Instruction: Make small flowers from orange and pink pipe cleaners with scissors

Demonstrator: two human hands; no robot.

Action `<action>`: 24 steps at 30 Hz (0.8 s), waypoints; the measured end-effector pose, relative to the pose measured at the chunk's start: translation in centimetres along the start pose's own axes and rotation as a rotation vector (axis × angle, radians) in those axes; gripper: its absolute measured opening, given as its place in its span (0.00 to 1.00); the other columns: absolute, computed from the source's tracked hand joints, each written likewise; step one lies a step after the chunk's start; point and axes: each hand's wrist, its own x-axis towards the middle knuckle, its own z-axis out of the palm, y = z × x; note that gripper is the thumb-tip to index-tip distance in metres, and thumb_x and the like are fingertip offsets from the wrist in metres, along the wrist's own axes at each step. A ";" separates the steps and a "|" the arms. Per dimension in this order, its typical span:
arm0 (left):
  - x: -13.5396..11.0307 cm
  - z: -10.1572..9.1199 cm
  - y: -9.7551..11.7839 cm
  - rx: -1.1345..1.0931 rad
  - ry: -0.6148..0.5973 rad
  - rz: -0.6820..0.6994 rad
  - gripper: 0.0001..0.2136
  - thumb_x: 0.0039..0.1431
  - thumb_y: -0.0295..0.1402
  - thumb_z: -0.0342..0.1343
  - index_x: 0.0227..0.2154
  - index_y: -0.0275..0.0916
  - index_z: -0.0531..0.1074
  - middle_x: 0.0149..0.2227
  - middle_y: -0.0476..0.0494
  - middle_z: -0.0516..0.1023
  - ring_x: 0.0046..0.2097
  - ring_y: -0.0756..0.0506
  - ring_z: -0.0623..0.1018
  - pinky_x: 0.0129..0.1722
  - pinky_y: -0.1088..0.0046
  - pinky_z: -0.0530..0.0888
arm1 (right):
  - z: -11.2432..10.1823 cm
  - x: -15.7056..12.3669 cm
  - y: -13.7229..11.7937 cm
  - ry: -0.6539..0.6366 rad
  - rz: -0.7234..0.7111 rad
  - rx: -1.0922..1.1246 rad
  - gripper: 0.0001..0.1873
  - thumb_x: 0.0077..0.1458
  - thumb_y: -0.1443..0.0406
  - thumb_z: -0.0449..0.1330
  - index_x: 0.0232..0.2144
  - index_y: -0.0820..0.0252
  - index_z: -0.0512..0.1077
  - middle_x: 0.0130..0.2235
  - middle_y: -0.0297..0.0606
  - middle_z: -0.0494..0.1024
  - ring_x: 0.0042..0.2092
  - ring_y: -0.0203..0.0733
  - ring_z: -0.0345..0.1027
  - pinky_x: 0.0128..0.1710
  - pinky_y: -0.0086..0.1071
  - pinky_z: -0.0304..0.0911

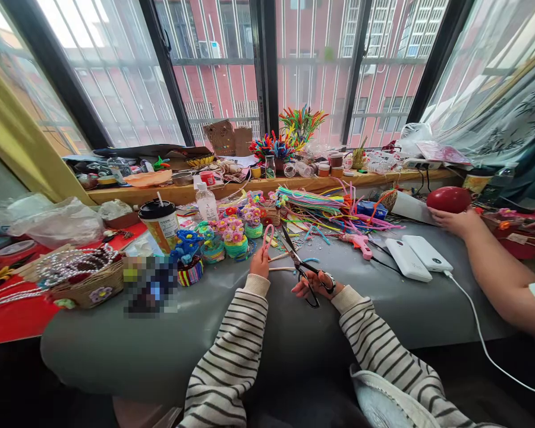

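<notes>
My left hand (259, 264) pinches a pink pipe cleaner (270, 233), bent into a narrow loop that stands up above the fingers. In my right hand (329, 283) is a pair of black-handled scissors (289, 242), the blades parted and pointing up and left, just right of the pink loop. Fingers of that hand pass through the handles. A pale pipe cleaner (282, 269) lies between the two hands. Left of my left hand stand small yarn-wrapped pots with pink flowers (232, 230) and a blue-flowered pot (190, 270).
Pipe cleaners (314, 202) lie heaped behind the scissors. A pink glue gun (360, 244) and white power banks (408, 258) with a cable are to the right. Another person's hand (457, 221) touches a red round object (449, 200). A lidded cup (159, 223) and bead basket (82, 282) stand left.
</notes>
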 end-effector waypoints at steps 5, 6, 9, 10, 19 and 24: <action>0.0 0.3 0.1 0.029 -0.014 0.021 0.10 0.46 0.29 0.45 0.31 0.38 0.67 0.15 0.53 0.61 0.21 0.52 0.62 0.22 0.78 0.58 | 0.0 0.0 0.0 0.001 0.026 -0.008 0.28 0.31 0.43 0.50 0.22 0.63 0.59 0.32 0.45 0.70 0.35 0.42 0.65 0.31 0.33 0.58; 0.0 0.4 0.1 0.035 -0.019 0.027 0.10 0.46 0.28 0.45 0.31 0.38 0.67 0.15 0.53 0.61 0.21 0.52 0.62 0.22 0.78 0.58 | 0.0 0.0 0.0 0.002 0.025 -0.015 0.28 0.31 0.43 0.50 0.22 0.63 0.59 0.31 0.44 0.70 0.34 0.42 0.66 0.31 0.32 0.58; -0.1 0.6 0.2 0.054 -0.039 0.045 0.09 0.46 0.28 0.44 0.30 0.38 0.68 0.15 0.53 0.61 0.21 0.51 0.63 0.23 0.77 0.59 | 0.1 0.0 0.0 0.012 0.015 -0.028 0.27 0.31 0.44 0.51 0.22 0.63 0.59 0.31 0.43 0.70 0.32 0.40 0.66 0.29 0.31 0.58; -0.1 0.6 0.2 0.061 -0.046 0.051 0.09 0.46 0.28 0.44 0.29 0.37 0.68 0.15 0.52 0.61 0.21 0.51 0.63 0.23 0.77 0.59 | 0.1 0.0 0.0 0.013 0.012 -0.027 0.27 0.31 0.44 0.51 0.22 0.63 0.59 0.30 0.43 0.69 0.31 0.40 0.66 0.29 0.31 0.58; -0.5 0.7 -0.2 0.099 -0.139 0.099 0.10 0.47 0.30 0.44 0.27 0.37 0.69 0.18 0.50 0.65 0.25 0.50 0.65 0.27 0.76 0.61 | 0.3 0.1 -0.2 0.057 -0.067 0.042 0.25 0.33 0.45 0.51 0.23 0.62 0.60 0.32 0.43 0.70 0.33 0.40 0.66 0.31 0.30 0.58; -0.9 0.8 -1.3 0.102 -0.182 0.090 0.12 0.47 0.34 0.43 0.23 0.35 0.70 0.19 0.49 0.66 0.21 0.53 0.64 0.23 0.77 0.62 | 0.6 0.3 -0.5 0.106 -0.040 0.074 0.26 0.32 0.45 0.51 0.22 0.62 0.61 0.32 0.43 0.70 0.33 0.39 0.66 0.31 0.30 0.58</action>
